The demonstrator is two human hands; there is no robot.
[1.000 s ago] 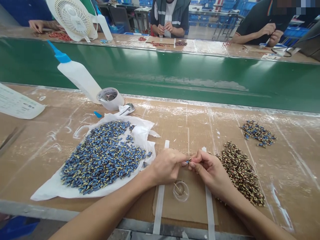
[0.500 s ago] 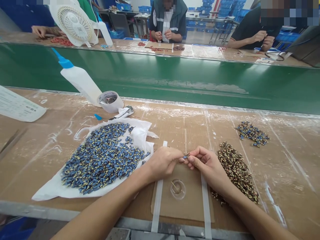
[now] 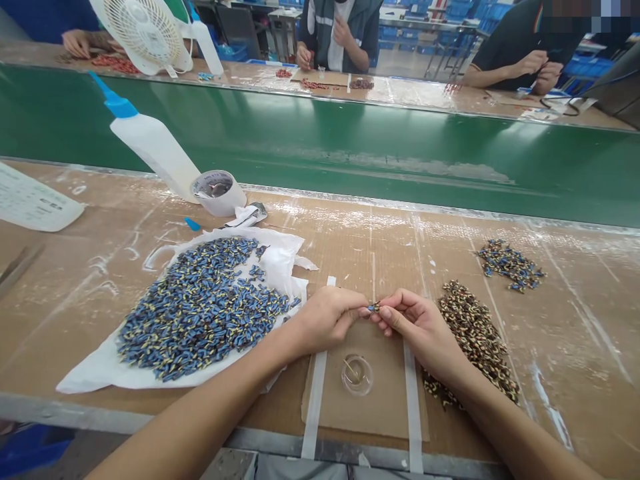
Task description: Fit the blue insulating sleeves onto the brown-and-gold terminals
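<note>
While my left hand [image 3: 327,320] and right hand [image 3: 417,327] pinch fingers shut on one small blue part [image 3: 373,308], three heaps lie on the tabletop [image 3: 350,240].

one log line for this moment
left hand: pinching small blue part | right hand: pinching same part | clear dish: below hands

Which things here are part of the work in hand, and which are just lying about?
In use: left hand, right hand, small blue part pinched between them, blue pile, brown pile, clear dish.
Lying about: bottle, tape roll, fan, paper sheet.
</note>
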